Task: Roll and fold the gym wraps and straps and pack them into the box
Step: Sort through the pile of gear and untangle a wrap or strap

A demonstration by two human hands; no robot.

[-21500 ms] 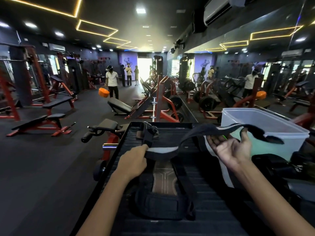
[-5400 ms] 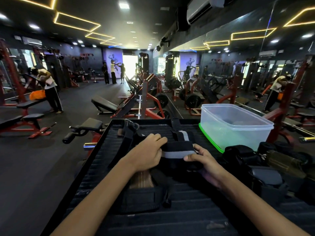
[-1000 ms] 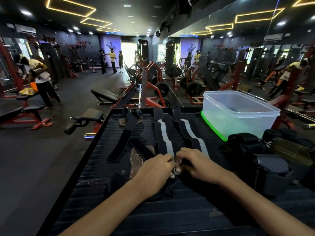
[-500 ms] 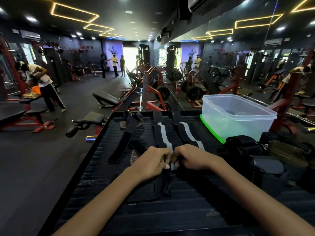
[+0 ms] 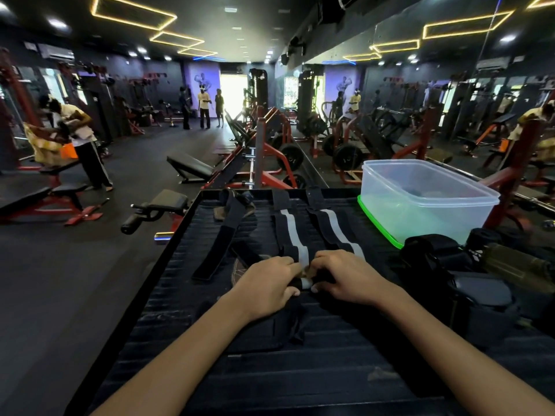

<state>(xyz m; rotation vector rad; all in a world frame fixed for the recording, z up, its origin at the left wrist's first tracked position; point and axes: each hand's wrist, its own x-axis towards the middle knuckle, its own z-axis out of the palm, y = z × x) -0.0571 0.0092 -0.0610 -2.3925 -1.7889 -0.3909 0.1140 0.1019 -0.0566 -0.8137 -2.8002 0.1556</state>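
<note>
Two black wraps with a white stripe lie stretched away from me on the black ribbed platform (image 5: 300, 382). My left hand (image 5: 267, 288) and my right hand (image 5: 345, 277) meet at the near end of the left wrap (image 5: 292, 232). Both pinch a small rolled end of it between fingers and thumbs. The right wrap (image 5: 336, 226) lies flat beside it. A plain black strap (image 5: 220, 241) lies slanted to the left. The clear plastic box (image 5: 426, 202) stands at the right on a green lid.
A black lifting belt (image 5: 264, 328) lies under my left wrist. More dark gear (image 5: 444, 265) is piled at the right, below the box. The platform's left edge drops to the gym floor. People and benches stand far off.
My hands have stayed at the near end of the left striped wrap, working its end into a small roll. Earlier the wraps were laid out flat on the platform.
</note>
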